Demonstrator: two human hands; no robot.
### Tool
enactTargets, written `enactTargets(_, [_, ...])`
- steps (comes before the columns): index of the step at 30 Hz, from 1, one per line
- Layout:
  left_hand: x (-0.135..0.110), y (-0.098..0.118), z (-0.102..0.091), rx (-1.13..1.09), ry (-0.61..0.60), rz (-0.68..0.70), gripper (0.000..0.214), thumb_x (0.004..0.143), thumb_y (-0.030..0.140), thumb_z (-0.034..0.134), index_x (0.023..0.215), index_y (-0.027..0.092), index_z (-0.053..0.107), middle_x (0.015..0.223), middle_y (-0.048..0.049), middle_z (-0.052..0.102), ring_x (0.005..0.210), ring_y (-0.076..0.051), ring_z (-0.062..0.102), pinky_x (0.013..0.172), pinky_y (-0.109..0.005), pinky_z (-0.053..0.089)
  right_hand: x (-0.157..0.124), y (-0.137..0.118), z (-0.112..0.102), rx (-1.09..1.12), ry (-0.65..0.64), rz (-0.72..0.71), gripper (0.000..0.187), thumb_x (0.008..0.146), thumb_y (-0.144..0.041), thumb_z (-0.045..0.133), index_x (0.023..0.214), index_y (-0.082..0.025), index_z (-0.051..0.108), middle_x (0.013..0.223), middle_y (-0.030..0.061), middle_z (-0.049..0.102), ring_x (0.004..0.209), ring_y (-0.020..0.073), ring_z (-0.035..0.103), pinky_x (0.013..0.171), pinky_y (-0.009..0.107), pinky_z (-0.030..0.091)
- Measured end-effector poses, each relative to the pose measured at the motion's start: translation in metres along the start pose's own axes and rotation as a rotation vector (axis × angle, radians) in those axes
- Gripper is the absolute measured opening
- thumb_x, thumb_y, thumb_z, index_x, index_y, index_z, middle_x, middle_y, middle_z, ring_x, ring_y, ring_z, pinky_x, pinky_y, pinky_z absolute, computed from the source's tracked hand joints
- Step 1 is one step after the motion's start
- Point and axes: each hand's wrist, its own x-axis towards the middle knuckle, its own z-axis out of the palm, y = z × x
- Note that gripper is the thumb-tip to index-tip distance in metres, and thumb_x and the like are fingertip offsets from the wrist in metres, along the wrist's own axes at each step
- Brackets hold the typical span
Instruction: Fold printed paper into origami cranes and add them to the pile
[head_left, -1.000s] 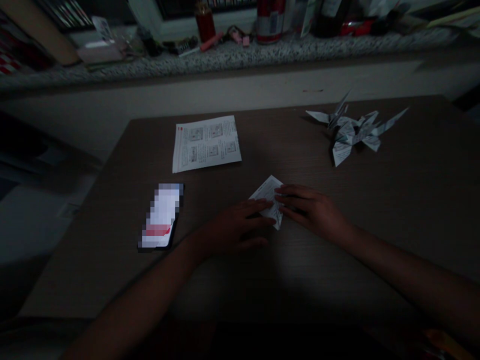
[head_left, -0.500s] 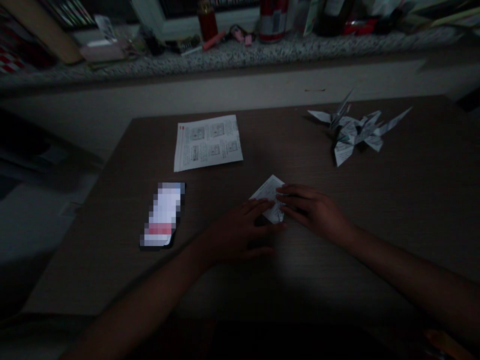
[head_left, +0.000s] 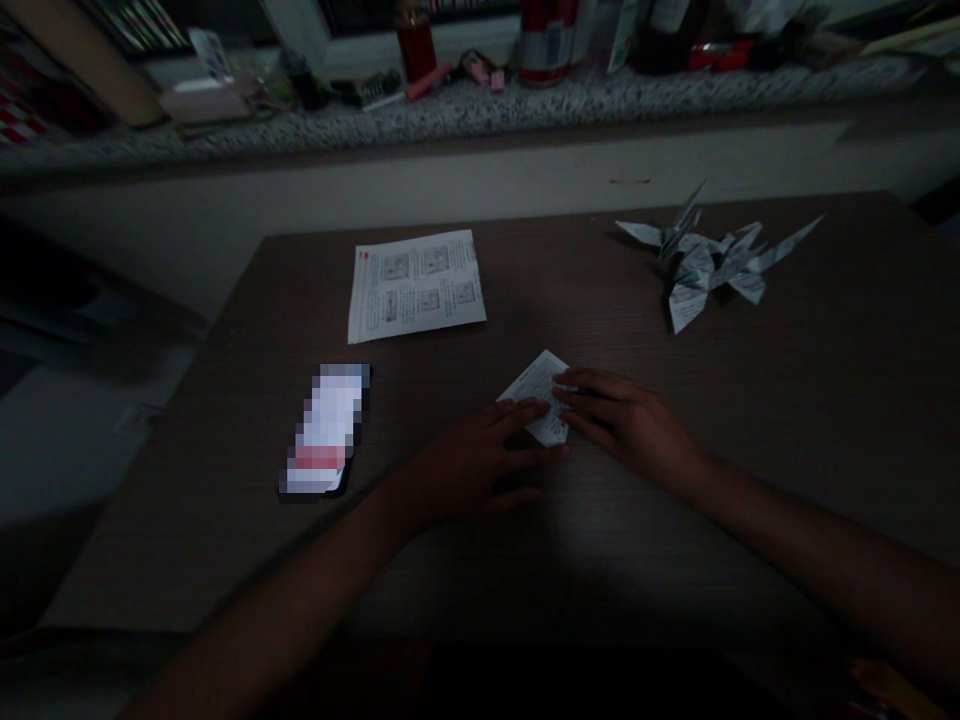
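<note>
A small folded piece of printed paper (head_left: 546, 378) lies on the dark wooden table (head_left: 660, 570), one corner pointing away from me. My left hand (head_left: 480, 460) rests over its left and near side, fingers stretched out and spread, fingertips on the paper. From the right, my right hand (head_left: 619, 415) lays its extended fingertips on the paper's right edge. Neither hand is closed round it. Parts of the paper are hidden under my fingers.
Left of my hands lies a phone (head_left: 326, 430) with a blurred lit screen. Printed sheets (head_left: 417, 285) lie farther back. Folded paper cranes (head_left: 709, 265) stand at the back right. Behind the table, a granite sill (head_left: 465, 115) carries a can (head_left: 547, 40) and several small items.
Almost nothing differs. My left hand's fingers have shifted very slightly leftward; the paper and my right hand look the same.
</note>
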Motion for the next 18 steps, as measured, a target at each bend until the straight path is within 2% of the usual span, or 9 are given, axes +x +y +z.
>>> enactTargets(5, [0.0001,-0.0007,0.0011,0.006,-0.004,-0.004,0.055,0.102,0.050,0.058,0.154,0.035,0.048,0.170,-0.0123,0.028,0.154,-0.036,0.034,0.119,-0.058,0.039,-0.0006,0.0006,0.0007,-0.006,0.003,-0.011,0.027,0.102,-0.026,0.060,0.122,-0.015,0.075,0.133,0.0147,0.071,0.125,0.0283,0.067,0.104,0.047,0.058])
enactTargets(11, [0.0009,-0.0017,0.0012,0.021,-0.019,0.043,0.055,0.105,0.048,0.055,0.156,0.031,0.045,0.170,-0.0045,0.030,0.157,-0.033,0.027,0.125,-0.056,0.032,-0.0004,-0.0005,-0.0003,-0.008,0.000,-0.013,0.029,0.103,-0.030,0.059,0.124,-0.016,0.074,0.133,0.0149,0.071,0.124,0.0282,0.067,0.104,0.047,0.058])
enactTargets(18, [0.0008,-0.0040,0.0014,0.035,-0.015,0.030,0.061,0.103,0.051,0.057,0.156,0.024,0.045,0.165,-0.0078,0.041,0.155,-0.033,0.032,0.124,-0.052,0.035,-0.0006,0.0025,-0.0036,0.007,-0.063,-0.014,0.031,0.102,-0.024,0.058,0.130,-0.021,0.072,0.134,0.0129,0.070,0.126,0.0288,0.066,0.105,0.048,0.056])
